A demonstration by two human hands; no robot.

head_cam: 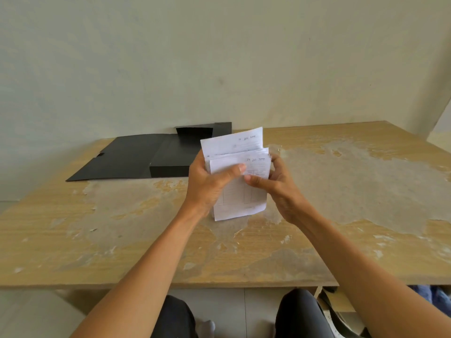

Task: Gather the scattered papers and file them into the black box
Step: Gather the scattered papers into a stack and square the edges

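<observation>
Stack of white papers (240,176) held upright at centre frame, bottom edge resting on or just above the worn wooden table (341,191). Left hand (210,184) clasping the stack's left edge, thumb pressed across the front sheet, fingers hidden behind. Right hand (280,181) gripping the right edge, thumb laid on the front sheet, tip nearly meeting the left thumb. Sheets uneven: one rear page poking up and tilted above the rest. Handwritten line near the top right of two sheets, seemingly a date, too blurred to read surely; printed table grid on the front page, text illegible. Black box (168,157) lying open and flat on the table, up and left of the hands, partly hidden behind the papers, lid flap spread toward the left of frame.
</observation>
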